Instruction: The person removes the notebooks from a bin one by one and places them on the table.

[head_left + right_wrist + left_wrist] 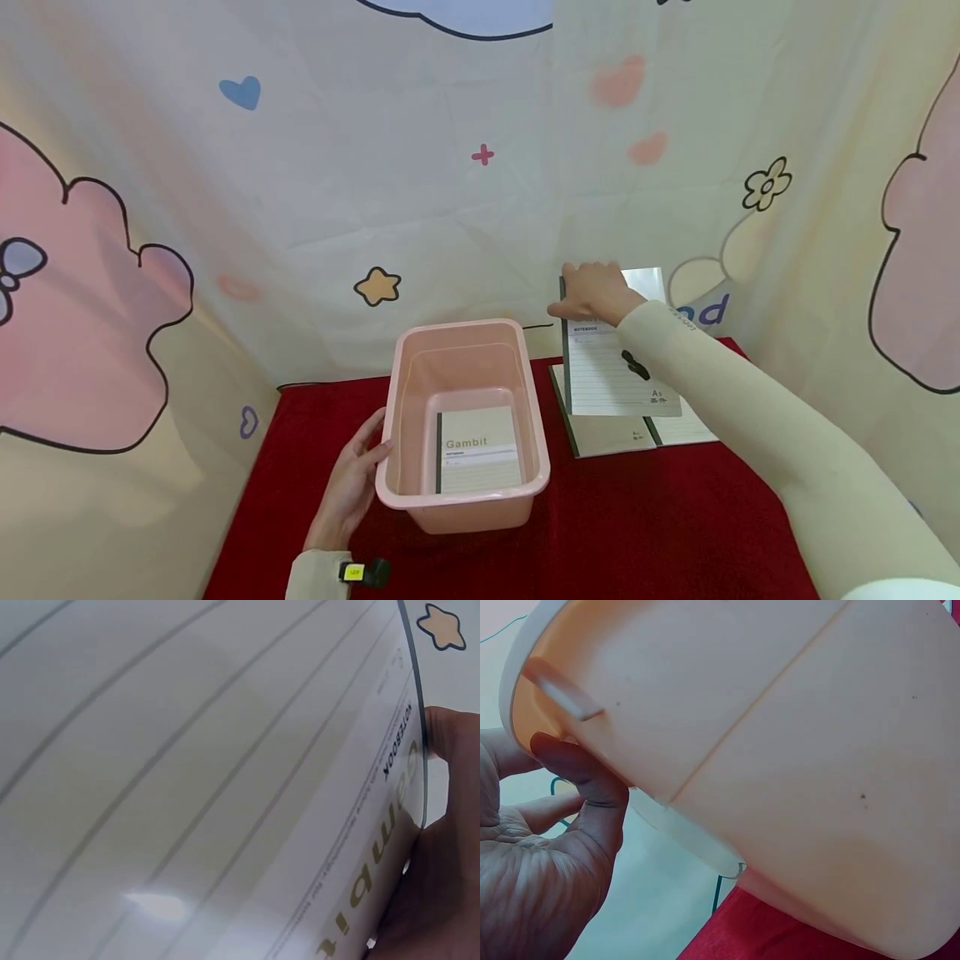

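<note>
A pink plastic basin point(468, 505) stands on the red cloth, tilted a little, with a Gambit notebook point(480, 473) lying inside it. My left hand point(351, 492) grips the basin's left rim; in the left wrist view the thumb of that hand point(551, 855) bends against the underside of the rim. Off to the right, my right hand point(596, 292) holds another notebook point(600, 375) by its upper left part, raised above the cloth. Its lined Gambit cover point(187, 750) fills most of the right wrist view, where the fingers are partly hidden.
Below the raised notebook, one notebook point(607, 437) lies on the red cloth point(645, 508), and a second notebook point(684, 430) lies beside it, partly covered by my right arm. A pale patterned curtain point(450, 233) hangs close behind the basin and along both sides.
</note>
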Available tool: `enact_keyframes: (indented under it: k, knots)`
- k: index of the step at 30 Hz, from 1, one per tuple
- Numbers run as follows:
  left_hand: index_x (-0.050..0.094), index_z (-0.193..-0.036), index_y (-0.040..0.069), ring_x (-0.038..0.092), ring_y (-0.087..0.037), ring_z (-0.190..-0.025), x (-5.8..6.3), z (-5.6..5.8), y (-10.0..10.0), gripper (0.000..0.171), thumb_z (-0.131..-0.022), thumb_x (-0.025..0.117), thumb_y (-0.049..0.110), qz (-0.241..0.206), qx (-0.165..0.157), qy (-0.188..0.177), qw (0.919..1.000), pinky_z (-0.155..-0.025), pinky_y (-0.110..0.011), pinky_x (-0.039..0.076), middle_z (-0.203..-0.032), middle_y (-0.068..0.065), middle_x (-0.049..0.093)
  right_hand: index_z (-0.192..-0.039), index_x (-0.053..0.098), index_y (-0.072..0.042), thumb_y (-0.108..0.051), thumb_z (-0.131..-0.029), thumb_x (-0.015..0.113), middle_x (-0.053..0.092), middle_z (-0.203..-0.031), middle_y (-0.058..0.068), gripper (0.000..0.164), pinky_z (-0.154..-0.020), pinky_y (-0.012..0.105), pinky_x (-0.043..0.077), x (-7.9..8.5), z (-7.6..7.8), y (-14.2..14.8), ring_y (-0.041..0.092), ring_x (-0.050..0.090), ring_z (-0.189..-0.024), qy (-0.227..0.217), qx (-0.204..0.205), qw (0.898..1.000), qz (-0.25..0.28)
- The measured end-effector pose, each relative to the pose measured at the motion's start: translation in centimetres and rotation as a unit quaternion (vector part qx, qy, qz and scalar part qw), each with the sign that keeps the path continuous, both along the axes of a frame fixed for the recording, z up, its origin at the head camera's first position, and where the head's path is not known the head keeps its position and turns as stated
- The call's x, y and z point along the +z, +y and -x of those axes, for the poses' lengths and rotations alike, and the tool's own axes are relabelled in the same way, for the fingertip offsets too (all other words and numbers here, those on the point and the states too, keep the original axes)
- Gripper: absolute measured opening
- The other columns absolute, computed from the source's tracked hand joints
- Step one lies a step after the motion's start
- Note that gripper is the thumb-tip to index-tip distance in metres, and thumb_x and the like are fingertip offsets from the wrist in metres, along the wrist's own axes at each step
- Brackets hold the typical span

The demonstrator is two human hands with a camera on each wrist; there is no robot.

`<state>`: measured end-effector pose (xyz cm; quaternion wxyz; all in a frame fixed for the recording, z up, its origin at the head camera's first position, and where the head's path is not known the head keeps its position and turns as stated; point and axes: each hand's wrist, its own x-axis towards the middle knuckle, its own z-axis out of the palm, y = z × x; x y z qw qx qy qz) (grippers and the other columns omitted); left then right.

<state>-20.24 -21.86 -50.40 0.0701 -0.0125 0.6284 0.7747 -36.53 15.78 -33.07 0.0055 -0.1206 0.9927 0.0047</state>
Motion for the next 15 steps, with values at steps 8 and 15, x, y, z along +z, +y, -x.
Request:
enact_keyframes:
  k: [8,15]
  knots:
    - [0.034,-0.151,0.022,0.049,-0.027,-0.131,-0.1,-0.1,0.1,0.059,-0.097,0.058,0.016,0.002,0.005,-0.004,1.0000,-0.102,-0.040,0.050,-0.153,-0.004,0.034,-0.117,0.054,0.001,-0.048,-0.083,0.060,0.064,-0.095,0.016,0.060,-0.083,0.052,0.047,-3.8,-2.1,2.8,0.030,0.058,-0.084,0.013,0.020,1.000,0.002]
    - [0.034,-0.150,0.023,0.045,-0.031,-0.135,0.0,-0.1,0.1,0.058,-0.098,0.057,0.015,-0.007,0.004,-0.002,1.0000,-0.104,-0.041,0.048,-0.152,-0.003,0.034,-0.109,0.057,-0.001,-0.048,-0.081,0.064,0.065,-0.093,0.015,0.055,-0.079,0.051,0.049,-7.4,-4.5,3.6,0.030,0.062,-0.085,0.033,0.040,0.999,0.008]
